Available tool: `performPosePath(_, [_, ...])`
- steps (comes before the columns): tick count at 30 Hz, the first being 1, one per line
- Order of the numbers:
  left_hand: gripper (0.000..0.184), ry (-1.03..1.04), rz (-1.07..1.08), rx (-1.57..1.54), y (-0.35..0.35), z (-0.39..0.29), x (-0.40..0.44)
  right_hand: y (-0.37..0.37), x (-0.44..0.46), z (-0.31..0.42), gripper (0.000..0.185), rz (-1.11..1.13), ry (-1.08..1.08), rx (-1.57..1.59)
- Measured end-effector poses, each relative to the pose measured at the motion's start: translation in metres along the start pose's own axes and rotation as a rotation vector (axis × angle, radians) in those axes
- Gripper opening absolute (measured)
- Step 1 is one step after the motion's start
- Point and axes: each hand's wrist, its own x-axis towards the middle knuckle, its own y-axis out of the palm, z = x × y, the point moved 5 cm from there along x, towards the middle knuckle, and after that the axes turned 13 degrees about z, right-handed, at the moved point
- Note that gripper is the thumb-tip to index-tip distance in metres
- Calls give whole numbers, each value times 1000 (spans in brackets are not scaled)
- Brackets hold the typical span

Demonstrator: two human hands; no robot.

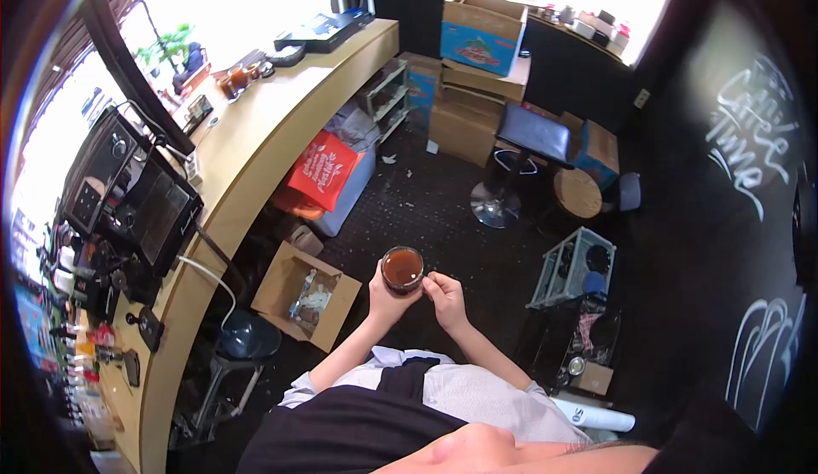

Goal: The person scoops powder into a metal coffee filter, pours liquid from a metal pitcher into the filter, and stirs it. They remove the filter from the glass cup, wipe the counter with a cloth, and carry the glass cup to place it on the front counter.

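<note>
A clear glass cup [402, 267] with reddish-brown liquid in it is held up in front of my body, over the dark floor. Around its left side and underneath curl the fingers of my left hand [388, 300]. My right hand [446, 300] is closed at the cup's right side, thumb and finger pinched where the handle seems to be; the handle itself is mostly hidden. The cup looks roughly level, and its liquid surface shows from above.
A curved wooden counter [256, 124] runs along the left, bearing a black espresso machine [141, 197]. An open cardboard box [285, 291] and a stool [230, 363] stand below it. Ahead are a bar stool [534, 137] and stacked boxes [464, 124]; a grey crate [571, 265] is right.
</note>
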Motion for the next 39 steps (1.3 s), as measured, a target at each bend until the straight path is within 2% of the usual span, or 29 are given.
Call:
performPosePath(3, [58,-62,-57,-13,0,14,26,-13,37,-13,34,54,-31,-5])
performPosePath(6, [57,-52,-127,13,-6,26,54,-21,74,-20,29,142,9,2])
performPosePath(15, [59,-47,-281,84,-52,70,151,-18,209,-54,29,286,-7,1])
performPosePath(23, [61,-68,-333,65,-103,126,242,-4,332,-71,34,406,-13,34])
performPosePath(27, [60,-163,-356,84,-126,144,287,2,389,-83,31,440,44,50])
performPosePath(31, [59,-120,-390,30,-148,167,329,7,444,-91,31,444,49,80])
performPosePath(34, [60,-137,-414,69,-168,184,363,14,493,-86,30,520,24,27])
performPosePath(39, [62,-181,-485,146,-202,217,413,32,574,-89,26,636,84,113])
